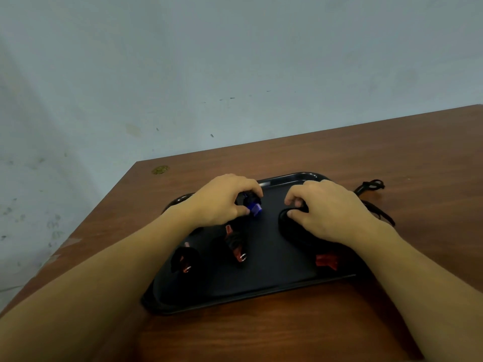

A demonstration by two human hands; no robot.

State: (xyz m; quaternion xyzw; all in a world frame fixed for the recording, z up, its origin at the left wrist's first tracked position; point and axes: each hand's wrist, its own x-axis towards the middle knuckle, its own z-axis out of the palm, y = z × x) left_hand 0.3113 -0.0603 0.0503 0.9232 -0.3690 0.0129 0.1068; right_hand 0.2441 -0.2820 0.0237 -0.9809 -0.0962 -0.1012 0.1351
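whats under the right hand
A black coiled strap on the tray, its left edge showing; the right hand grips it and covers the rest.

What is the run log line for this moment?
left hand: holds blue piece | right hand: grips black cord | both over tray | tray on table

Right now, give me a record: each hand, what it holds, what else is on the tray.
left hand: grips blue-and-black bundle
right hand: pinches black cord loop
tray: black, on wooden table
left roll: black strap, red end, ring, on tray
middle roll: alike, on tray
red piece: on tray, near right corner
loose cord: on table, right of tray
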